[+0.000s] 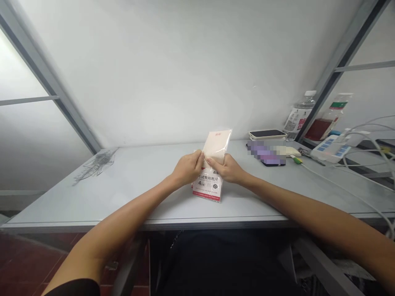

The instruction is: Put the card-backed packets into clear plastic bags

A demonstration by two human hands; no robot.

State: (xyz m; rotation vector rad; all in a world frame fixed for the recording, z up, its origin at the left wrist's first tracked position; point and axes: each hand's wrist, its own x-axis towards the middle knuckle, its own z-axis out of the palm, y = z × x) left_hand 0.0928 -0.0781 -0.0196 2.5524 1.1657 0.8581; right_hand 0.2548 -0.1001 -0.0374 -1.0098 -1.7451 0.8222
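Plastic packet (210, 164), clear and flat, was held in the head view between both hands above the middle of a pale grey table (138, 176). It stood tilted, with a cream-coloured insert showing through its upper part and a white label with red and black print across its lower part. The left hand (187, 167) and right hand (224, 169) were closed on it from either side, their fingers pinching its edges, and the two hands nearly met. A crumpled sheet of clear plastic (96, 164) lay well to the left. To the right stood a clear plastic bottle (299, 115) with a white and red label, its contents hard to make out, beside a second bottle (326, 120) holding dark red liquid. In front of them lay a smartphone (267, 134) and a pixelated purple patch (265, 153). Farther right rested a white power strip (330, 149) with blue switches, trailing white cables (367, 185).
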